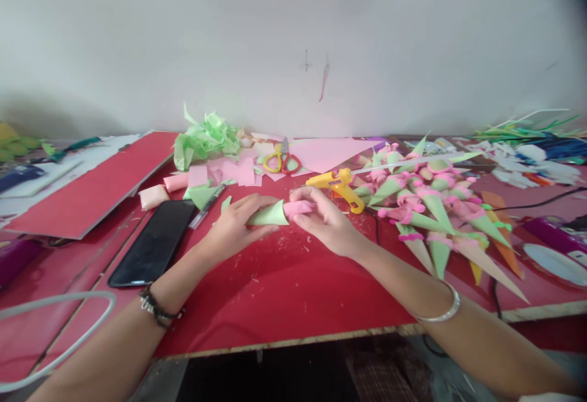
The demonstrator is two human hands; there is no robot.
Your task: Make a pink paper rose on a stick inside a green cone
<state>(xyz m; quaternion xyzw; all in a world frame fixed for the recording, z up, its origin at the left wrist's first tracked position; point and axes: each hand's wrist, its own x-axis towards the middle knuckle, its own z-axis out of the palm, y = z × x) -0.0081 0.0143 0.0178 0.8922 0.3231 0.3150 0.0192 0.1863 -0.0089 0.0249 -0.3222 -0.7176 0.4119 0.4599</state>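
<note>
My left hand point(238, 223) is wrapped round a light green paper cone point(270, 215) lying sideways just above the red table point(284, 292). My right hand point(323, 218) pinches a pink paper roll point(299, 207) that sticks out of the cone's wide end. Both hands meet at the middle of the table. A yellow glue gun point(338, 185) rests just behind my right hand. To the right lies a pile of finished green cones with pink tops point(426, 206).
A black phone point(153, 241) lies left of my left hand, a pen point(207, 205) beside it. Scissors point(281, 160), pink paper scraps point(238, 172) and crumpled green paper point(206, 139) sit at the back. A red board point(92, 188) lies at left, a white hoop point(59, 328) at front left.
</note>
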